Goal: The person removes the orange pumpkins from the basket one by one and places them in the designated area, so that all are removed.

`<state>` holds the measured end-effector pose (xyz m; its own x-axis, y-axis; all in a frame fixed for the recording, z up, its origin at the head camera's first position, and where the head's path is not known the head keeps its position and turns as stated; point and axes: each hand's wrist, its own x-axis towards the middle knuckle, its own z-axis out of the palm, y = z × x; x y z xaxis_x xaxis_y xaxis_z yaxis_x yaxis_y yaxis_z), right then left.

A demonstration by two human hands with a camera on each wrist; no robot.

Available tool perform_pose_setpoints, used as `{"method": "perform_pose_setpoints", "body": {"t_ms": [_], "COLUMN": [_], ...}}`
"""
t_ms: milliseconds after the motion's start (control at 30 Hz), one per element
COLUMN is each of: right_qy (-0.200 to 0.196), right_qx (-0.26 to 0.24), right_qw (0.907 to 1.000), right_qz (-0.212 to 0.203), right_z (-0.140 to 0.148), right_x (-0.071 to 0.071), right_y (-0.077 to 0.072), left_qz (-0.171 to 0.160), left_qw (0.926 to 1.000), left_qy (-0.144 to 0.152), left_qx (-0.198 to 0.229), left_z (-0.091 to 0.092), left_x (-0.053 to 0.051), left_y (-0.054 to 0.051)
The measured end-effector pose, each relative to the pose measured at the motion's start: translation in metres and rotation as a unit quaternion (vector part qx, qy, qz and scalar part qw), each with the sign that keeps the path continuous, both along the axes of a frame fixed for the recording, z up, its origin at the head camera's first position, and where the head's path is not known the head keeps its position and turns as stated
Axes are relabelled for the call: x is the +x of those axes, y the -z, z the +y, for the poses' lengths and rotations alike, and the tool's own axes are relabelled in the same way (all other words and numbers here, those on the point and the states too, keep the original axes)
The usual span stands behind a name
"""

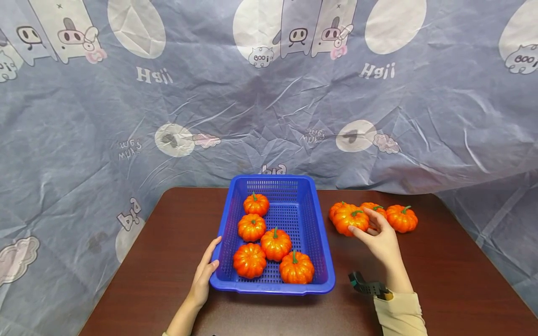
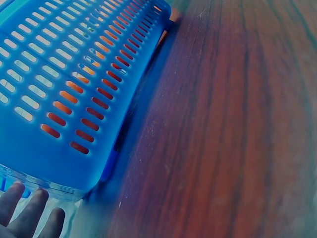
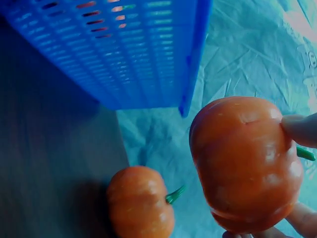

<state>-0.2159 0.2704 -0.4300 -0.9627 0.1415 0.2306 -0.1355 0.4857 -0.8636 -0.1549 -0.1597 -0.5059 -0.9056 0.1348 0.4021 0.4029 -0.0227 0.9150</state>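
In the head view my right hand (image 1: 381, 238) grips a small orange pumpkin (image 1: 350, 220) between thumb and fingers. The right wrist view shows this pumpkin (image 3: 247, 163) raised off the table, its green stem to the right. Beside the blue plastic basket (image 1: 273, 288), my left hand (image 1: 202, 275) rests against the left rim with its fingers extended. Its fingertips (image 2: 37, 198) also show near the basket wall (image 2: 49, 153) in the left wrist view. Several orange pumpkins (image 1: 275, 244) sit inside the basket, mostly toward its left and near parts.
Right of the basket, three more pumpkins stand on the brown table (image 1: 454, 270); the rightmost pumpkin (image 1: 402, 219) is fully visible, the others partly hidden behind the held one. A grey-blue printed cloth (image 1: 252, 116) hangs behind the table.
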Motion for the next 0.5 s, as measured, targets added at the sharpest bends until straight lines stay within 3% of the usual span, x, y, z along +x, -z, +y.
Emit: {"method": "perform_pose_setpoints", "body": {"t_ms": [500], "right_qy": [-0.023], "right_qx": [-0.015], "right_qw": [0.9951], "right_qz": [-0.095], "right_z": [0.016], "right_x": [-0.005], "right_y": [0.031], "left_qz": [0.005], "left_qw": [1.0], "left_qy": [0.002], "left_qx": [-0.001], "left_z": [0.0], "left_x": [0.0], "left_y": [0.002]}}
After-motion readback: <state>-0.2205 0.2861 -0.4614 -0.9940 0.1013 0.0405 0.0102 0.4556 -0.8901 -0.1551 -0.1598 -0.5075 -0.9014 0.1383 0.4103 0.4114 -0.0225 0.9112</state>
